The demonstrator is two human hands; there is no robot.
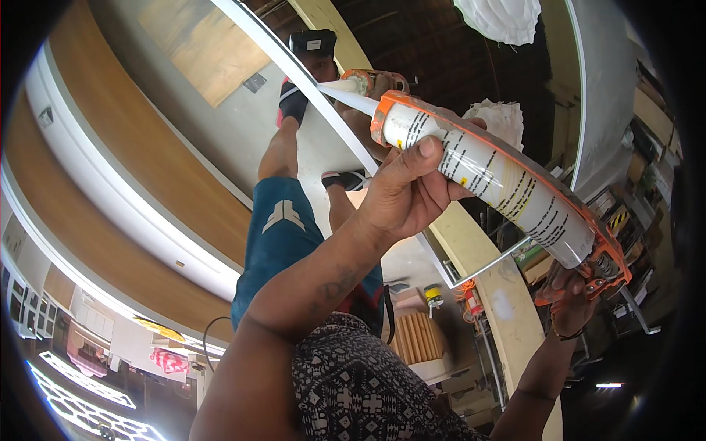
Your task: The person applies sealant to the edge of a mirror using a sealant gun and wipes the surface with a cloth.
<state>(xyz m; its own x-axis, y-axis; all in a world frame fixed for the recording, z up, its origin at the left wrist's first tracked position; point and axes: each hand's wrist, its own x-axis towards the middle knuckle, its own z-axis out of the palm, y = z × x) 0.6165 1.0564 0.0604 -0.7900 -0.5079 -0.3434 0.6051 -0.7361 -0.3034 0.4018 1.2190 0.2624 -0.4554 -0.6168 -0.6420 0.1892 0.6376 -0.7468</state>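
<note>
My left hand point(408, 184) is wrapped around the front part of a white sealant cartridge point(515, 195), its thumb on top. The cartridge lies in an orange caulking gun point(540, 169). At the gun's rear end, my right hand point(570, 298) grips the handle and trigger. The pale nozzle point(349, 98) points to the upper left, its tip at or very close to the white edge strip point(290, 62) of a dark glossy panel point(412, 37). That panel mirrors the gun and part of me. Whether bead comes out at the tip is too small to see.
A crumpled white cloth point(504, 18) shows at the top. Wooden panels with white edges point(140, 147) curve along the left. A metal rod frame point(489, 261) and a ribbed wooden piece point(418, 338) are below the gun. Cluttered shelves point(625, 213) stand at right.
</note>
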